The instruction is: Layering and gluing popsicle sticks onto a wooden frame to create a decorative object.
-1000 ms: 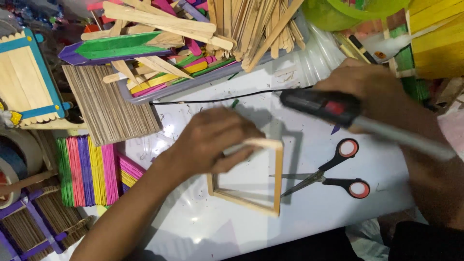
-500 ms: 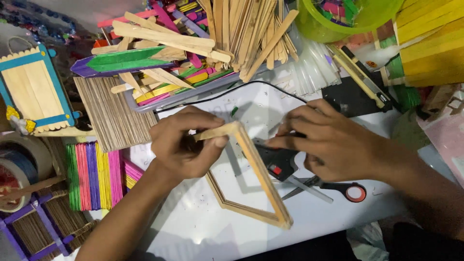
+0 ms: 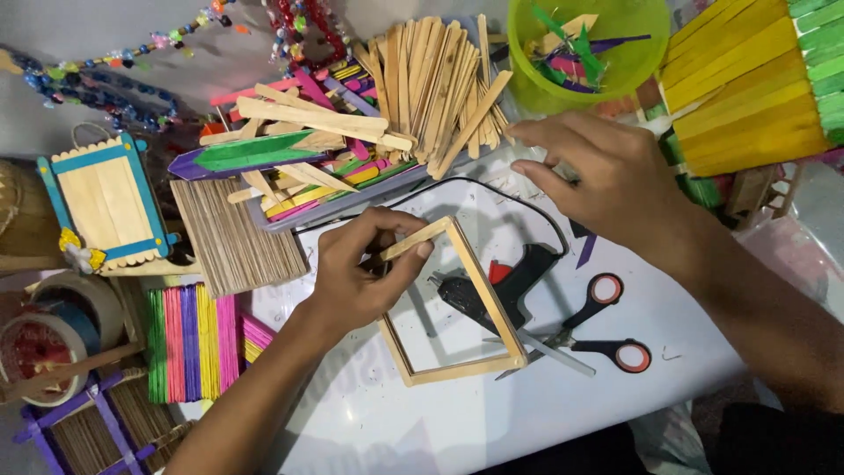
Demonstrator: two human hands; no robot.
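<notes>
Left hand [image 3: 365,277]: fingers curled, thumb and forefinger pinched on the top stick of the wooden frame [image 3: 457,303]. Frame: 4 plain craft sticks joined as a square, lying near the middle of the white work surface [image 3: 492,422], its upper left corner lifted slightly in the grip, its lower edge on the surface.

Right hand [image 3: 607,180]: above the frame and apart from it, palm down, fingers loosely spread and half open, holding nothing, fingertips nearest the pile of plain sticks [image 3: 435,84].

Glue gun [image 3: 505,286]: black with a red trigger, lying on the surface partly inside the frame's right side, its black cord looping up toward the tray [image 3: 352,198].

Scissors [image 3: 607,330]: black handles with red rings, lying shut just to the right of the frame, blades pointing toward the glue gun.

Tray: holds loose plain and coloured sticks, with a green and purple stick piece on top.

Green bowl [image 3: 589,48]: top centre right, with coloured stick offcuts inside.

Yellow and green stick panel [image 3: 756,84]: top right corner.

Blue-edged stick panel [image 3: 105,207]: far left.

Mat of thin sticks [image 3: 233,237]: beside the blue-edged panel.

Row of coloured sticks [image 3: 193,339]: below the mat.

Bead strings [image 3: 105,79]: top left.

Tape rolls [image 3: 53,330]: left edge.
</notes>
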